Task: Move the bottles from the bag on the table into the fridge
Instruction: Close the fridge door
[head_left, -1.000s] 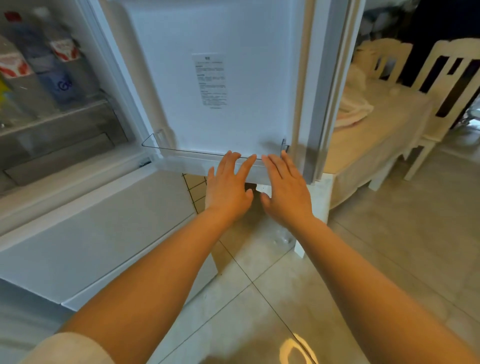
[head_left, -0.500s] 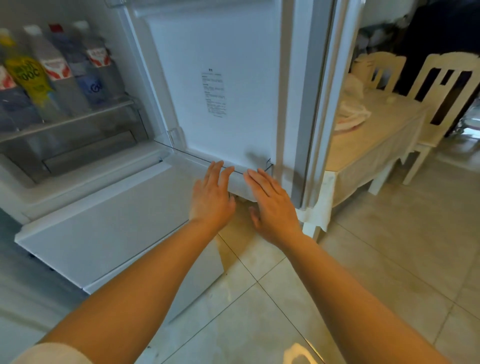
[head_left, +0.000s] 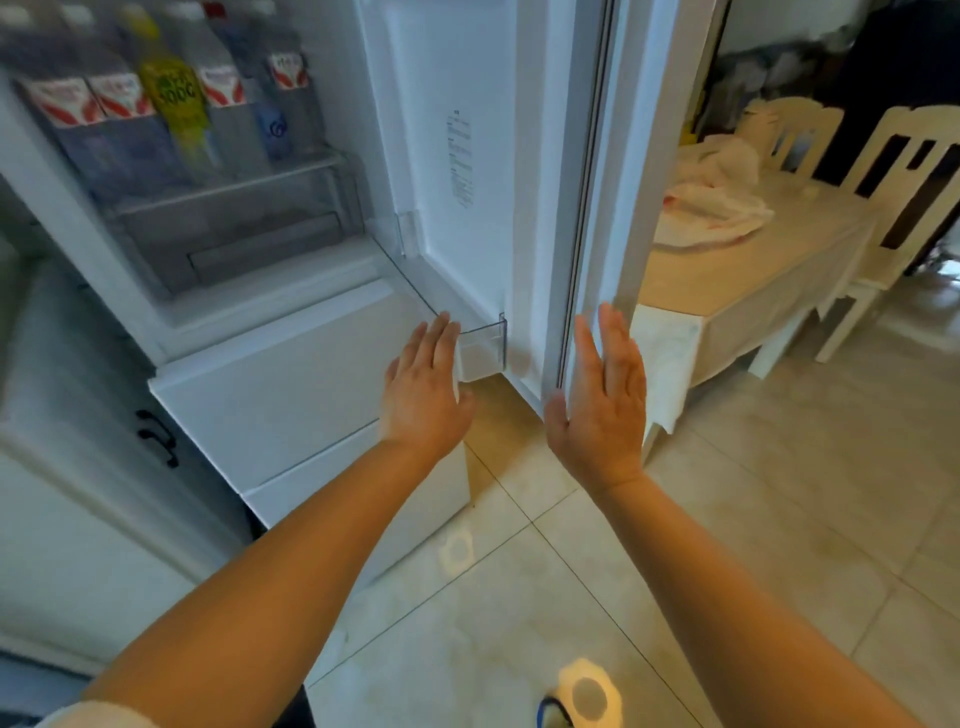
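Both arms reach out over the tiled floor toward the fridge door, which stands open. The left hand is flat, with its fingers straight and close together, and it holds nothing. Its fingertips sit at the clear door shelf at the bottom of the fridge door, and they look like they touch its end. The right hand is flat too, fingers straight and let go, holding nothing. It rests along the outer edge of the fridge door, just to the right of the clear door shelf.

To the left of the fridge door is a white freezer drawer, low down and near the left hand. Above it, deeper inside the fridge, the bottles stand upright in a row on a shelf. About 6 can be seen. 1 is yellow, and the others are clear with red and white labels. They look blurry.

To the right of the fridge door, farther back, is the table with a pale cloth. The bag, white with some red, lies crumpled on it. 2 cream chairs stand behind the table.
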